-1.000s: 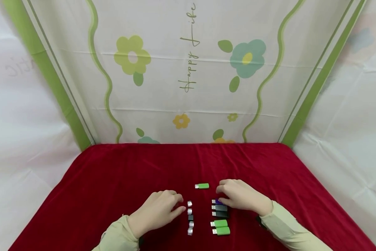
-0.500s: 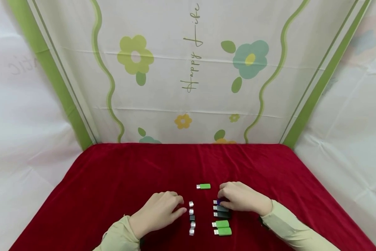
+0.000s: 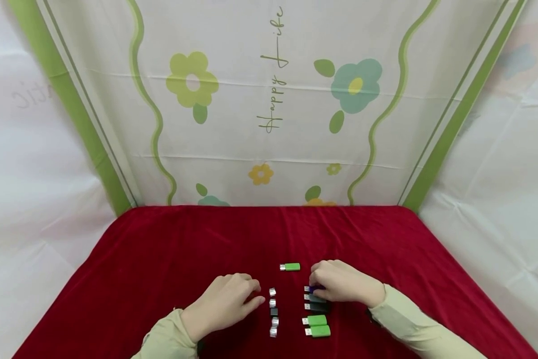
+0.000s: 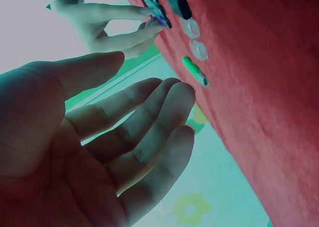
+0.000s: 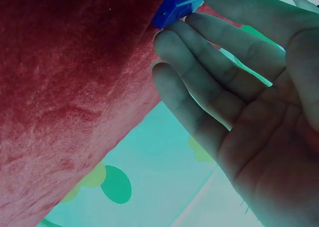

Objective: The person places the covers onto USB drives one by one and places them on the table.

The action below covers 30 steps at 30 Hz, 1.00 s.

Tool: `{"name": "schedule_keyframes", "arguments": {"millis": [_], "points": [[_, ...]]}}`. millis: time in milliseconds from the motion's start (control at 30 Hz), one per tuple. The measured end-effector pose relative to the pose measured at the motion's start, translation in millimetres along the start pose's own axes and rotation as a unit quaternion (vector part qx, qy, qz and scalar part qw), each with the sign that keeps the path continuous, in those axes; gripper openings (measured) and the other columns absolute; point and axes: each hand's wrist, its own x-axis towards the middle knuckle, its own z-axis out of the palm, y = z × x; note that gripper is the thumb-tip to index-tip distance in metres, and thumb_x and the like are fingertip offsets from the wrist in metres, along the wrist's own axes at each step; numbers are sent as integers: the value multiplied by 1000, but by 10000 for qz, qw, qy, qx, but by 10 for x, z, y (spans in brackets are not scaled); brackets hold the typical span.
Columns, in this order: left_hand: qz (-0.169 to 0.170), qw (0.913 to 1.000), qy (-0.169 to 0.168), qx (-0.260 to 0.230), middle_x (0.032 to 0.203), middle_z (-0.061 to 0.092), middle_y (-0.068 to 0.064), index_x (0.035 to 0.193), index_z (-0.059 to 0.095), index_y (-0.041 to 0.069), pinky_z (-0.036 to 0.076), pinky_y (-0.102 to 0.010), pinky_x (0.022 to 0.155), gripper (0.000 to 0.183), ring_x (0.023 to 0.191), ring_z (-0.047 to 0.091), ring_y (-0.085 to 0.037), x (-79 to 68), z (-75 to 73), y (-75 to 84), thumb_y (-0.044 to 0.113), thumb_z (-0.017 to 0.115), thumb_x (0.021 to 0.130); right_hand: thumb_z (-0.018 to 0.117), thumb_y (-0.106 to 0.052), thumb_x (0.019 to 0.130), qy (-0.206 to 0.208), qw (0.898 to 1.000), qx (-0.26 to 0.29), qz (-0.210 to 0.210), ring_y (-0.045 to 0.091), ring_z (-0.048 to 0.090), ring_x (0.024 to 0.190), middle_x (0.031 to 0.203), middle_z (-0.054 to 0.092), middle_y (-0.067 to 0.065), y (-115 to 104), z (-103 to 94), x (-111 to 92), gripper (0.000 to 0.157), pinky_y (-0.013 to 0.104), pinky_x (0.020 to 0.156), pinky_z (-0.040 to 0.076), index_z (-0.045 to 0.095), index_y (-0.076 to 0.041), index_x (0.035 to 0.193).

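My right hand pinches the blue USB flash drive between thumb and fingertips at its sides. The drive lies at the far end of a column on the red cloth, its metal plug pointing left. Nearer me in that column are a grey drive, a black drive and two green drives. My left hand holds nothing, its fingers loosely bent just left of a column of caps. Several caps are clear or silvery, such as the nearest cap; one is a black cap.
A green drive with a clear cap on its plug lies by itself beyond both columns. Red velvet cloth covers the table. White flower-printed fabric stands as a wall behind, with white side panels.
The right hand has come down slightly nearer me, and its fingers have closed on the blue drive. The left hand has stayed nearly still.
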Motion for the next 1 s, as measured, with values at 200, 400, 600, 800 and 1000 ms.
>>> {"name": "schedule_keyframes", "arguments": {"millis": [200,400,600,800,1000], "points": [[-25,10000,-8,-37,84,67,3,92,74,11,43,-21,50,14,64,57,-5,0,-15,-8,25,72,90,79,-14,80,-50,9998,-195,-81,-3,50,66,80,60,-13,16,-17,30,10,16,56,44,72,-20,75],[-2,10000,27,37,83,66,4,91,74,12,43,-22,49,14,63,57,-5,3,10,-5,26,72,90,82,-14,77,-80,9996,-249,-92,-2,52,67,80,61,-11,22,-62,43,10,17,56,44,73,-19,76],[0,10000,35,51,81,66,5,89,74,12,42,-21,48,13,61,56,-4,-4,11,-4,26,72,89,80,-12,77,-170,9993,-313,-68,-2,45,61,76,59,-13,45,-29,69,23,16,52,40,64,-22,65],[19,10000,29,47,81,66,4,89,74,12,42,-20,49,13,61,55,-4,-2,1,4,25,72,89,81,-7,73,-282,9989,-381,-28,1,35,57,66,49,-14,45,-13,86,36,17,47,32,52,-23,56],[11,10000,-44,-17,82,67,3,89,74,11,42,-19,49,13,61,55,-3,-6,0,9,24,73,89,84,-5,66,-278,9982,-516,-87,3,31,56,58,40,-14,31,-30,99,47,18,45,30,42,-22,51]]}}
